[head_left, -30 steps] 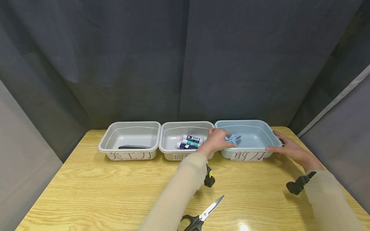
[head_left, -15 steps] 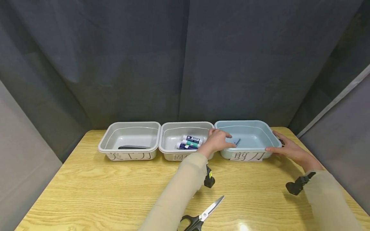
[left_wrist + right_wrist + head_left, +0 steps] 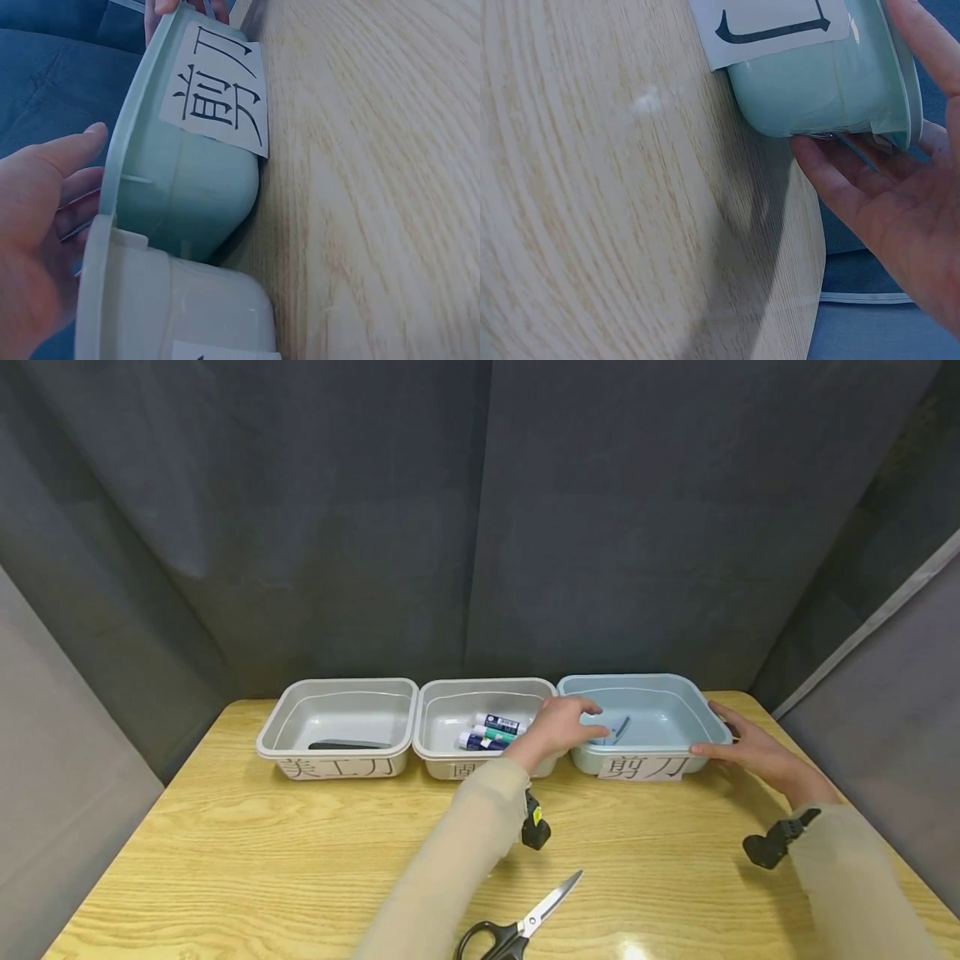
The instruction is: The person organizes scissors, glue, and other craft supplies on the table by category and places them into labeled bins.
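Note:
My left hand [image 3: 558,725] reaches over the left end of the light blue bin [image 3: 660,750], thumb and fingers spread apart with nothing between them. Just beyond its fingertips, a small light-blue item with a slim dark strip [image 3: 621,727] lies in the bin, partly hidden by the hand. At the bin's right end, my right hand [image 3: 757,752] grips the corner, thumb at the front rim and fingers against the side wall, as the right wrist view shows. A paper label [image 3: 217,90] reading 剪刀 is stuck on the bin's front.
Left of the blue bin stand a grey bin [image 3: 450,753] with several glue sticks [image 3: 491,731] and another grey bin [image 3: 337,752] holding a slim black item [image 3: 348,744]. Black-handled scissors [image 3: 528,924] lie on the wooden table nearer the front. Dark curtains [image 3: 480,527] hang behind.
The light-blue item pinched by the left hand has been let go and lies lower in the bin. The left fingers have spread and drawn slightly left. The right hand stays put.

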`<state>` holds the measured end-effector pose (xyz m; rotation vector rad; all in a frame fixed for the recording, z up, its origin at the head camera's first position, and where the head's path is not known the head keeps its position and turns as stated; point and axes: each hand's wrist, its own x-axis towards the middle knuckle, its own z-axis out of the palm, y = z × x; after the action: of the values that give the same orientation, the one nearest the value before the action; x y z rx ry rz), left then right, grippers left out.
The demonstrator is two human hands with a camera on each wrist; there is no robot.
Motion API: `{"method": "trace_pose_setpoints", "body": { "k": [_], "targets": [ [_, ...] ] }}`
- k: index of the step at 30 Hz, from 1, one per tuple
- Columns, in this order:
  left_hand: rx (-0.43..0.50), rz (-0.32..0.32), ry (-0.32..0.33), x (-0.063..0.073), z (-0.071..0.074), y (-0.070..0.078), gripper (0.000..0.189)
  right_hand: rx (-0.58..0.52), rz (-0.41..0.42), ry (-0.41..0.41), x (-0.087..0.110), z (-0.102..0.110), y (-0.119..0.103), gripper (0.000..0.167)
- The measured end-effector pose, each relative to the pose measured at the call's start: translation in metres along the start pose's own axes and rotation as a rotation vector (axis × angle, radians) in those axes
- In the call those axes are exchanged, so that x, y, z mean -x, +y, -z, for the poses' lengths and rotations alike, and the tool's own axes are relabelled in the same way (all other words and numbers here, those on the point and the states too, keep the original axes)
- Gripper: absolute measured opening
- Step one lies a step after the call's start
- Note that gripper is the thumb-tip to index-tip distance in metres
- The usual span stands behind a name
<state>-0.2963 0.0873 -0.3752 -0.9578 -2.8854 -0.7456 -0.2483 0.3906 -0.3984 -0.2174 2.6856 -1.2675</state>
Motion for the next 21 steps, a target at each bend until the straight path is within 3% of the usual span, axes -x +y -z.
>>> {"method": "trace_pose_setpoints", "body": {
  "k": [8, 21],
  "targets": [
    [0.111, -0.035, 0.011, 0.010, 0.007, -0.001, 0.040, -0.003, 0.012, -0.001, -0.001, 0.000, 0.001, 0.091],
    [0.060, -0.088, 0.018, 0.026, 0.012, 0.001, 0.037, -0.007, 0.017, -0.012, -0.002, 0.000, 0.004, 0.091]
  ]
}}
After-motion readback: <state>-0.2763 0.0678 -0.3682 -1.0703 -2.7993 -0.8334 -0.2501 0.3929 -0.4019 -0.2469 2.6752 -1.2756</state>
